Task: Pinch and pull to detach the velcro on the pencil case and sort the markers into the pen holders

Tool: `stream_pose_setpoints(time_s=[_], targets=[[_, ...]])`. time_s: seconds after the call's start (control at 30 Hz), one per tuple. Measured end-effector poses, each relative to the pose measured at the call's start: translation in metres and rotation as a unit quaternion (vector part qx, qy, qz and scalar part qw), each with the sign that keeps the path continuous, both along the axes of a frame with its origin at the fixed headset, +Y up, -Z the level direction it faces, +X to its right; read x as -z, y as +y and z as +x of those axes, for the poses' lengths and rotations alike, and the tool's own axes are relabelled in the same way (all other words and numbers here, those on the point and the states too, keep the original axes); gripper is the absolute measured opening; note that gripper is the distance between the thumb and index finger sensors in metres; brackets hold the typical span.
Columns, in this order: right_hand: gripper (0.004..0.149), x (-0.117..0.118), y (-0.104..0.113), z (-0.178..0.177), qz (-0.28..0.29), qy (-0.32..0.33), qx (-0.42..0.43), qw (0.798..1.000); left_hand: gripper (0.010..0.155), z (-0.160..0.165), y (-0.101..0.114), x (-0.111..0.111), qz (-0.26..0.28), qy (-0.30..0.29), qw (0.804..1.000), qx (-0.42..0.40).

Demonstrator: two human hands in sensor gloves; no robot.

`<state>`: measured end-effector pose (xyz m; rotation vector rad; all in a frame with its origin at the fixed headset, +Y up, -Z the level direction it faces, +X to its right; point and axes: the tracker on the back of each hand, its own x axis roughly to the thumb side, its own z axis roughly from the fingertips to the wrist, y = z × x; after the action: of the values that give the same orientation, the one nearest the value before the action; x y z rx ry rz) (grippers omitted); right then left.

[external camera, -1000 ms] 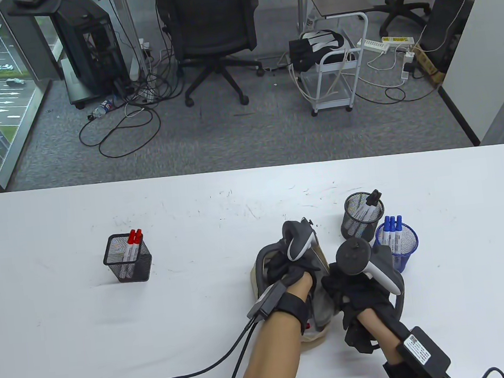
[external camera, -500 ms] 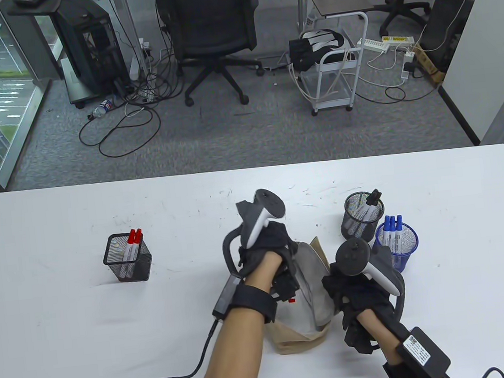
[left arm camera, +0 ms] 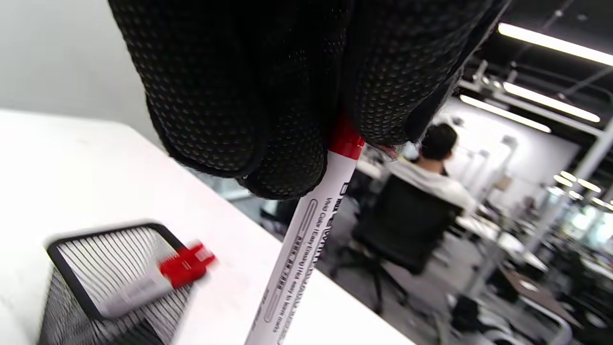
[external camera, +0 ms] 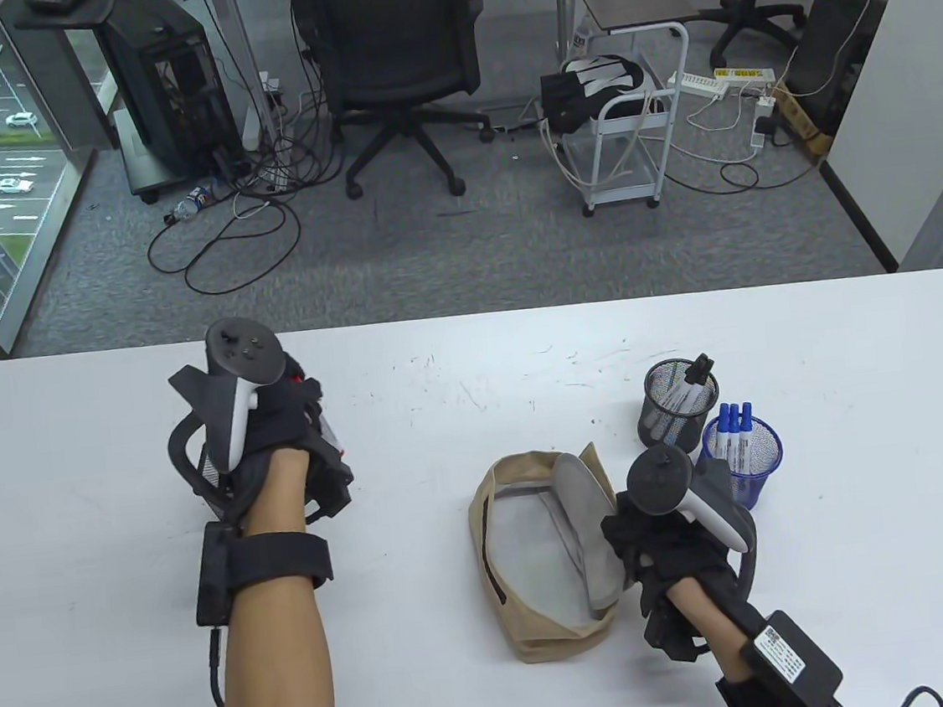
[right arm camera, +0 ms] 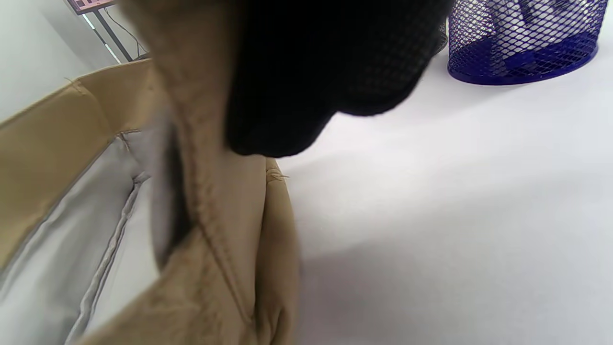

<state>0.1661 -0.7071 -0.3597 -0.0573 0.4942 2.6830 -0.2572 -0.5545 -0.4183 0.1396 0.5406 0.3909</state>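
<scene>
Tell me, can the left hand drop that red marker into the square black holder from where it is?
Probably yes: the left hand pinches the red marker just above the square black mesh holder, nothing between them.

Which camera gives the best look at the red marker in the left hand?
The left wrist view: the red marker hangs from the left hand's fingertips, cap pinched, barrel print visible. The table view shows only specks of red behind that hand. The right wrist view shows none.

Three mesh pen holders stand on the tabletop: one black square holder [left arm camera: 100, 268], one black round holder [external camera: 679, 403], one blue round holder [external camera: 748, 459]. One open beige fabric pencil case [external camera: 535, 557]. Three blue-capped markers [external camera: 736, 427], one black-capped marker [external camera: 693, 376]; red-capped markers [left arm camera: 306, 239] cannot be counted with certainty.
</scene>
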Motion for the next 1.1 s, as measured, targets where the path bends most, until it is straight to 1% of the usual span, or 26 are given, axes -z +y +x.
stream_pose_setpoints(time_s=[0.13,0.27,0.33,0.37,0.43,0.53,0.63,0.7,0.8,0.9,1.0,1.03,1.1], targets=[[0.051,0.000,0.000,0.000,-0.001,-0.001,-0.002,1.000,0.047,-0.028,-0.010,-0.002,0.009,0.046,0.999,0.019],[0.051,-0.002,0.002,-0.002,0.002,0.000,-0.009,1.000,0.046,-0.048,-0.020,0.000,0.003,0.078,0.996,0.033],[0.051,-0.002,0.002,-0.003,0.003,0.002,-0.011,1.000,0.046,-0.055,-0.026,0.003,-0.014,0.083,0.996,0.033],[0.051,-0.002,0.003,-0.004,0.003,0.002,-0.012,1.000,0.047,-0.058,-0.030,0.004,-0.012,0.086,0.996,0.032],[0.052,-0.002,0.002,-0.004,0.003,0.004,-0.013,1.000,0.056,-0.060,-0.036,0.005,-0.011,0.082,0.996,0.026],[0.054,-0.002,0.002,-0.003,-0.004,0.005,-0.007,1.000,0.060,-0.057,-0.041,0.007,-0.013,0.074,0.997,0.022],[0.056,-0.002,0.002,-0.002,-0.008,0.003,-0.003,1.000,0.059,-0.043,-0.038,0.006,-0.014,0.039,0.998,0.040],[0.057,-0.002,0.003,-0.001,-0.014,0.003,0.002,1.000,0.059,-0.028,-0.035,0.003,-0.016,0.003,0.998,0.058],[0.061,-0.001,0.004,0.002,-0.023,0.005,0.009,1.000,0.059,0.003,-0.032,-0.007,-0.012,-0.057,0.993,0.100],[0.063,-0.001,0.005,0.002,-0.025,0.005,0.009,1.000,0.063,0.033,-0.036,-0.022,-0.002,-0.106,0.986,0.131],[0.064,-0.002,0.005,0.002,-0.024,0.007,0.009,1.000,0.069,0.068,-0.050,-0.041,-0.003,-0.164,0.973,0.164],[0.064,-0.002,0.005,0.002,-0.023,0.008,0.007,1.000,0.071,0.075,-0.054,-0.045,-0.005,-0.175,0.970,0.170],[0.065,-0.003,0.006,0.001,-0.022,0.009,0.004,1.000,0.072,0.092,-0.071,-0.056,-0.016,-0.210,0.961,0.177]])
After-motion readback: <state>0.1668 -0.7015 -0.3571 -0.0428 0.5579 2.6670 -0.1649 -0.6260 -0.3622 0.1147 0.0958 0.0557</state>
